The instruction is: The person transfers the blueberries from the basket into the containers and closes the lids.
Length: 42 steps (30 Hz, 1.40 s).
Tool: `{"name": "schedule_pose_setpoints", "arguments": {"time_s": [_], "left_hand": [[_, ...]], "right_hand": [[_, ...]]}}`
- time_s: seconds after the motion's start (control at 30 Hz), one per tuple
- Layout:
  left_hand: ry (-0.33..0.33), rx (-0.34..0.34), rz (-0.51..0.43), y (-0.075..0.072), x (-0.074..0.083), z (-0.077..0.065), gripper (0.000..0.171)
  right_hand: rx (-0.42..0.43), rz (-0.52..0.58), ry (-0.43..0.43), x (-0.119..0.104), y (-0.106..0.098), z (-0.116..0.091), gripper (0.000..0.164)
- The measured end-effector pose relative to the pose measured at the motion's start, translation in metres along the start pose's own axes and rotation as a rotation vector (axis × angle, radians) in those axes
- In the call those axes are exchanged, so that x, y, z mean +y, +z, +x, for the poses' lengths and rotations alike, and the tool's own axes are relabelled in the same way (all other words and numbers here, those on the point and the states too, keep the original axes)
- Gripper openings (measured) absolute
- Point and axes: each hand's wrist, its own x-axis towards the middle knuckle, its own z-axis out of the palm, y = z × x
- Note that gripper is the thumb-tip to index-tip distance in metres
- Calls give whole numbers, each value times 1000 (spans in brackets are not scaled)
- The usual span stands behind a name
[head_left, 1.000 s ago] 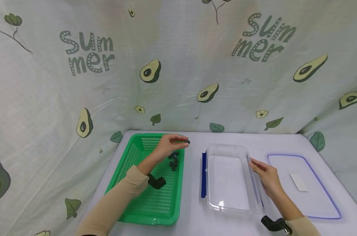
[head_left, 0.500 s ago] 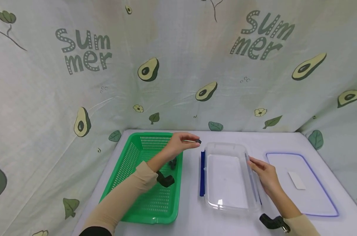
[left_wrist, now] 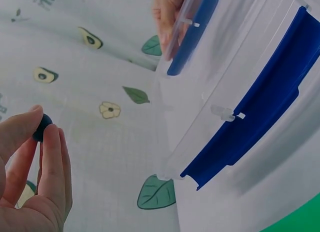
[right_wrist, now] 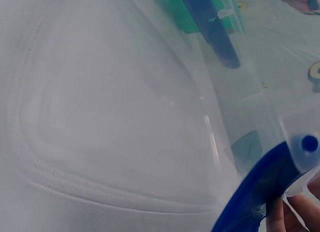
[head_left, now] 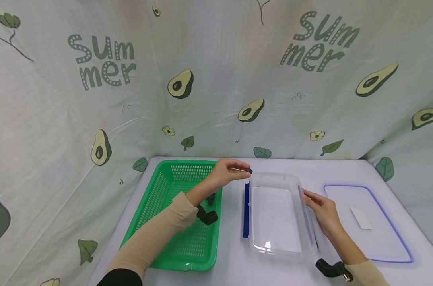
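Observation:
My left hand (head_left: 230, 172) pinches a small dark blue round thing (left_wrist: 43, 127), berry-like, between thumb and fingertips. It is held up near the far left corner of a clear plastic container (head_left: 277, 216), beyond the green basket's right rim. Blue latches run along the container's sides; the left latch (head_left: 246, 210) hangs open. My right hand (head_left: 321, 208) grips the container's right wall, its fingers at the right-hand blue latch (right_wrist: 265, 187). Inside the container I see only its bare bottom. In the green basket (head_left: 191, 265), dark pieces (head_left: 210, 199) are mostly hidden behind my left wrist.
A clear lid with a blue edge (head_left: 391, 262) lies on the white table (head_left: 234, 254) at the right. A white card (head_left: 361, 218) is seen within its outline. A printed curtain (head_left: 216, 79) stands behind the table.
My left hand has moved right, from over the basket's right rim to near the container's far left corner, still pinching the dark thing. My right hand stays on the container.

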Motion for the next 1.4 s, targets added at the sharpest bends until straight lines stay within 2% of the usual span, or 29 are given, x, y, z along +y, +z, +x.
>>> {"name": "schedule_pose_setpoints", "arguments": {"time_s": [0.2,0.4,0.67,0.9,1.1,1.23,1.4], "left_hand": [[-6,-7,-10,10,1,11,31],[-40,6,19,20,-4,18,29],[-47,-9,81,36,-11,22,23],[-53,-12,123,49,-19,27,22],[-77,-42,127,59,-24,28,21],[-83,-48,126,61,-23,27,19],[-65,-33,121,53,-19,25,22]], "right_hand": [[13,4,-5,-1,-2,7,49],[-5,-2,-19,-3,-2,9,54],[-5,-13,-6,-2,-2,3,58],[-3,15,-4,2,-2,1,54],[-7,36,-15,3,-1,1,56],[-6,40,-19,2,-1,1,57],[-3,25,-13,1,0,0,58]]}}
